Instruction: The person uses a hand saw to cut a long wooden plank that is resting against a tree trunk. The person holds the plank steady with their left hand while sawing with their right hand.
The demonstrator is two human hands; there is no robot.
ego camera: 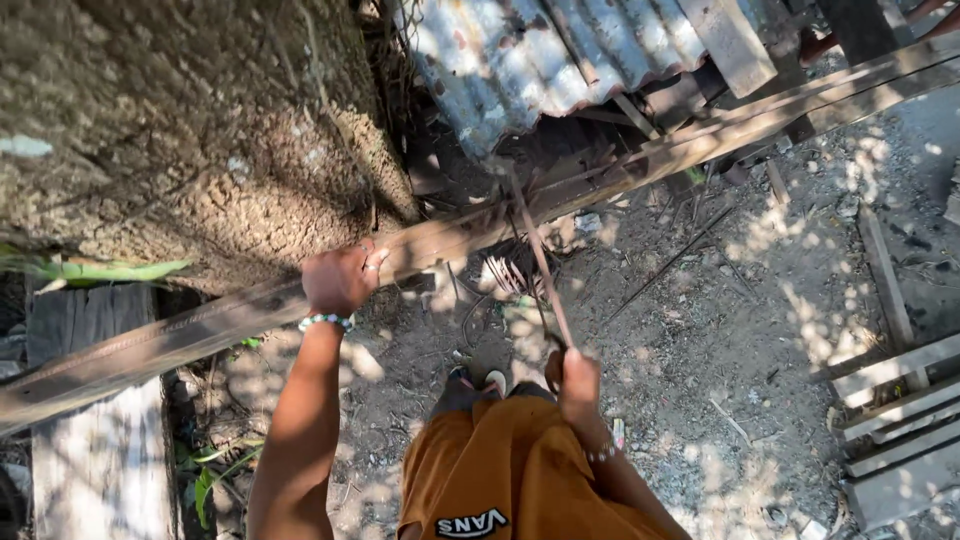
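Beside a rough tree trunk (180,140), left hand (340,280) fingers clamped on long wooden beam (640,165), right hand (578,385) fingers closed around thin metal rod (540,260).

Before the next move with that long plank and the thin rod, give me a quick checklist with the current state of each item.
1. Left hand closed on the long wooden plank: ok, fingers wrap its upper edge.
2. Right hand gripping the thin rod: ok, held at its lower end.
3. Rod tip against the plank: cannot tell, the two overlap in shadow.
4. Plank's far end supported: cannot tell, it runs out of view past the corrugated metal sheet.
5. Footing: not ok, loose rods and scrap lie just ahead of the sandalled foot.
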